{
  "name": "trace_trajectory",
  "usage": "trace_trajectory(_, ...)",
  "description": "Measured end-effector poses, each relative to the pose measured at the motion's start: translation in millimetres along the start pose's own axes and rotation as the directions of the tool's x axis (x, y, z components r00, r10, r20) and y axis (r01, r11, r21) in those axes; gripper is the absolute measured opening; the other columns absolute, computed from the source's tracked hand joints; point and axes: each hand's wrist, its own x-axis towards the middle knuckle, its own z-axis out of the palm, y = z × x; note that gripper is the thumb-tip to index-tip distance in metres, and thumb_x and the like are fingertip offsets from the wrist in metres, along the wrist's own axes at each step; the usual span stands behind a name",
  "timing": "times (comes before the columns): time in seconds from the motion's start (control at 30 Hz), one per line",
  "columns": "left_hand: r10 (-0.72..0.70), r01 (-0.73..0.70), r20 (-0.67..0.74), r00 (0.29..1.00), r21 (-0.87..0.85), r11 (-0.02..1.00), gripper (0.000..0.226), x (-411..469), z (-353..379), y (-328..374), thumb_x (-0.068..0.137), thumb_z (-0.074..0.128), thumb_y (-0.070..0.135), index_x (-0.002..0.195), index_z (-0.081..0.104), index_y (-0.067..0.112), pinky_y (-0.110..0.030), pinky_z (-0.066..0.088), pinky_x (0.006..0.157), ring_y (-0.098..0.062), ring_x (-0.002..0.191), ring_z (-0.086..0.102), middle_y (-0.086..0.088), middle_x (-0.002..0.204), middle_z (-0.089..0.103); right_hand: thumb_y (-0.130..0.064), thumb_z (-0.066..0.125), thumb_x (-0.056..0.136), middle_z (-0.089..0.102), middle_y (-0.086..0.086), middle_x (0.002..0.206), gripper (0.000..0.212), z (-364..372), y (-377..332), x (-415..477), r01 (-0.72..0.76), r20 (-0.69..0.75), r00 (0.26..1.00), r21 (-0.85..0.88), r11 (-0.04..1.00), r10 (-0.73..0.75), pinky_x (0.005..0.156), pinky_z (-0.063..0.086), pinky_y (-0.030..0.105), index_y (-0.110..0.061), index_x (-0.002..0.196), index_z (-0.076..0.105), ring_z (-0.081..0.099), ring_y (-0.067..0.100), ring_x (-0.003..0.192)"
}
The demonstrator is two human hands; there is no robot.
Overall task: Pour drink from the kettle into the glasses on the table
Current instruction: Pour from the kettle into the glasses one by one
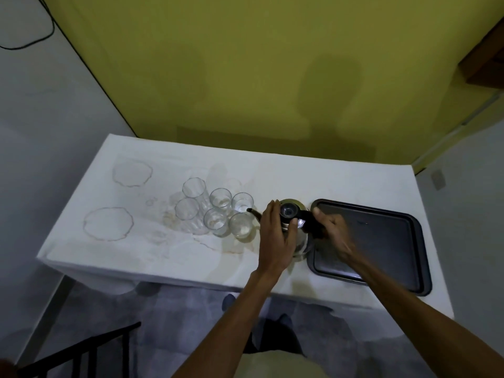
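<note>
A steel kettle [298,236] with a glass lid and a black handle stands on the white table [300,175], its dark spout pointing left at the glasses. My left hand [274,236] wraps the kettle's left side, thumb by the lid. My right hand [331,230] grips the black handle on the right. Several clear glasses [215,208] stand in a cluster left of the kettle. The nearest glass [241,225] sits just under the spout tip and shows a little clear liquid at the bottom.
A dark rectangular tray [381,241] lies right of the kettle, partly under my right forearm. Ring-shaped stains mark the cloth at the left. A dark chair back [81,353] stands at the lower left, and the yellow wall rises behind the table.
</note>
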Motion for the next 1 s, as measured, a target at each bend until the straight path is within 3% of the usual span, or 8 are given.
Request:
trace_trajectory(0.13, 0.032, -0.032, -0.008, 0.999, -0.036, 0.999, 0.061, 4.7, -13.5, -0.3, 0.103, 0.052, 0.035, 0.155, 0.034, 0.008, -0.028, 0.027, 0.123, -0.016, 0.149, 0.031, -0.010, 0.161, 0.037, -0.087, 0.063, 0.077, 0.058, 0.052, 0.083, 0.110, 10.0, -6.7, 0.6, 0.025, 0.013, 1.000, -0.043, 0.999, -0.025, 0.066, 0.037, 0.041, 0.024, 0.077, 0.061, 0.050, 0.024, 0.064)
trace_trajectory(0.33, 0.000, -0.002, -0.015, 1.000, -0.137, 0.991, 0.070, 14.4, -33.0, -11.6, 0.099, 0.043, 0.054, 0.155, 0.035, 0.012, -0.044, 0.035, 0.120, -0.019, 0.148, 0.038, -0.007, 0.158, 0.043, -0.075, 0.064, 0.085, 0.075, 0.019, 0.062, 0.059, 30.7, -34.8, 2.5, 0.068, -0.031, 0.997, -0.159, 0.985, -0.074, 0.063, 0.044, 0.036, -0.027, 0.054, 0.079, 0.059, 0.018, 0.055)
trace_trajectory(0.47, 0.010, -0.015, -0.027, 1.000, -0.186, 0.982, 0.071, 16.1, -40.7, -19.9, 0.098, 0.042, 0.058, 0.154, 0.037, 0.014, -0.047, 0.040, 0.117, -0.020, 0.145, 0.042, -0.005, 0.156, 0.045, -0.099, 0.056, 0.064, 0.074, 0.028, 0.069, 0.107, 37.2, -43.6, 3.8, 0.046, -0.015, 0.999, -0.196, 0.980, -0.050, 0.062, 0.040, 0.036, 0.006, 0.074, 0.077, 0.055, 0.018, 0.056)
trace_trajectory(0.57, 0.020, -0.026, -0.032, 0.999, -0.224, 0.974, 0.058, 16.8, -45.9, -21.8, 0.101, 0.044, 0.053, 0.149, 0.043, 0.020, -0.041, 0.043, 0.114, -0.013, 0.140, 0.047, -0.001, 0.149, 0.050, -0.099, 0.056, 0.063, 0.068, 0.031, 0.066, 0.116, 41.9, -50.4, 3.7, 0.060, -0.002, 0.998, -0.256, 0.965, -0.063, 0.060, 0.038, 0.035, 0.014, 0.077, 0.071, 0.051, 0.018, 0.055)
trace_trajectory(0.67, 0.033, -0.045, -0.055, 0.998, -0.252, 0.967, 0.034, 15.8, -50.7, -18.8, 0.104, 0.049, 0.034, 0.137, 0.042, 0.043, -0.014, 0.041, 0.106, 0.015, 0.127, 0.045, 0.019, 0.135, 0.051, -0.086, 0.061, 0.074, 0.060, 0.019, 0.052, 0.098, 46.6, -61.5, 1.1, 0.080, -0.010, 0.996, -0.306, 0.949, -0.087, 0.055, 0.039, 0.031, 0.011, 0.066, 0.067, 0.051, 0.017, 0.048)
trace_trajectory(0.73, 0.030, -0.045, -0.057, 0.998, -0.274, 0.961, 0.035, 15.7, -53.5, -20.1, 0.104, 0.049, 0.030, 0.136, 0.041, 0.042, -0.007, 0.038, 0.101, 0.019, 0.123, 0.046, 0.023, 0.132, 0.050, -0.086, 0.061, 0.077, 0.054, 0.015, 0.048, 0.092, 49.0, -64.2, 3.0, 0.092, -0.009, 0.995, -0.340, 0.936, -0.101, 0.056, 0.037, 0.032, 0.005, 0.061, 0.067, 0.048, 0.016, 0.047)
trace_trajectory(0.87, 0.034, -0.051, -0.060, 0.998, -0.324, 0.945, 0.034, 15.5, -57.6, -22.3, 0.104, 0.049, 0.028, 0.138, 0.046, 0.029, -0.011, 0.042, 0.101, 0.013, 0.122, 0.051, 0.017, 0.130, 0.057, -0.079, 0.064, 0.082, 0.056, 0.000, 0.044, 0.064, 53.8, -72.0, 2.9, 0.092, -0.010, 0.994, -0.410, 0.908, -0.105, 0.058, 0.038, 0.033, -0.026, 0.047, 0.072, 0.049, 0.014, 0.048)
trace_trajectory(1.0, 0.026, -0.047, -0.063, 0.998, -0.353, 0.935, 0.037, 14.9, -61.6, -24.0, 0.103, 0.048, 0.035, 0.139, 0.047, 0.030, -0.021, 0.046, 0.104, 0.006, 0.125, 0.053, 0.013, 0.133, 0.058, -0.092, 0.056, 0.072, 0.064, 0.013, 0.049, 0.071, 61.3, -77.5, 1.9, 0.089, -0.022, 0.994, -0.419, 0.904, -0.108, 0.058, 0.042, 0.033, -0.026, 0.051, 0.075, 0.054, 0.013, 0.049)
